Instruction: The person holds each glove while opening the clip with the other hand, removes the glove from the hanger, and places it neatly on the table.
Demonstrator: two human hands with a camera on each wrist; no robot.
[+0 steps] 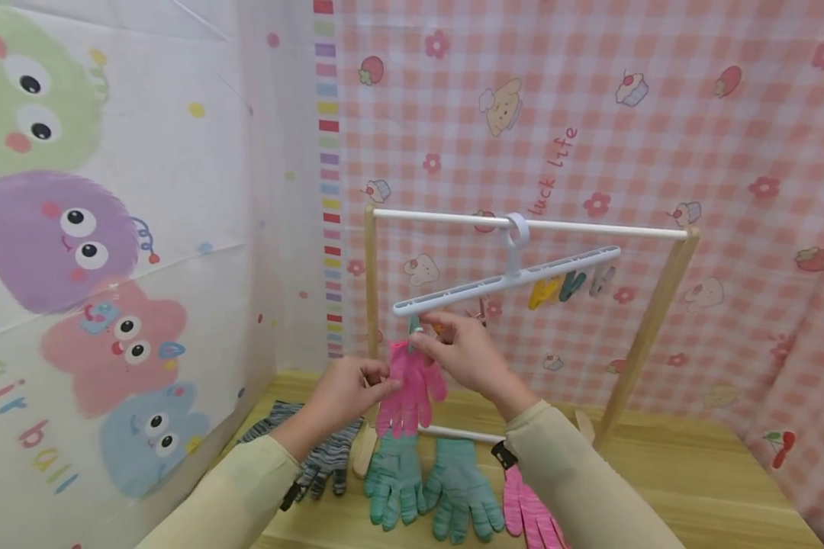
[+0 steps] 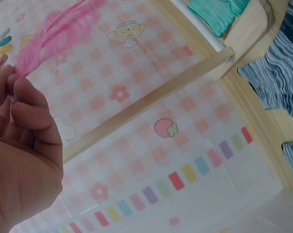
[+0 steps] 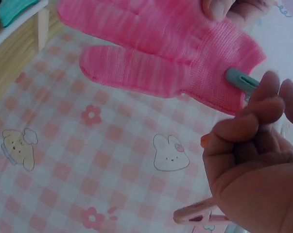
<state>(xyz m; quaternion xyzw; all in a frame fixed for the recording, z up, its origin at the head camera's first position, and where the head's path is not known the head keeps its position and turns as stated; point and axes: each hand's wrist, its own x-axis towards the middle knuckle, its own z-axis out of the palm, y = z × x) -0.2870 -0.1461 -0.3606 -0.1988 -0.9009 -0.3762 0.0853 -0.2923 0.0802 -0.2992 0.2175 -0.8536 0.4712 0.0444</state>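
Observation:
A pink knitted glove (image 1: 410, 389) hangs fingers down below the left end of a white hanger (image 1: 467, 290). A grey-green clothespin (image 3: 241, 82) bites its cuff. My right hand (image 1: 470, 354) pinches that clothespin at its upper end, just under the hanger bar. With thumb and fingertips, my left hand (image 1: 350, 389) pinches the glove's side edge near the cuff. Behind my right hand, an orange clip and a pink clothespin (image 3: 195, 211) partly show. Further along the bar hang a yellow clothespin (image 1: 544, 292), a dark green one (image 1: 572, 286) and a grey one (image 1: 601, 281).
The hanger's hook (image 1: 518, 230) sits on the white rod of a wooden-legged rack (image 1: 648, 343). On the table (image 1: 714, 473) lie two green gloves (image 1: 463, 488), another pink glove (image 1: 532, 515) and grey-striped gloves (image 1: 333, 457). Printed cloths line the back and left.

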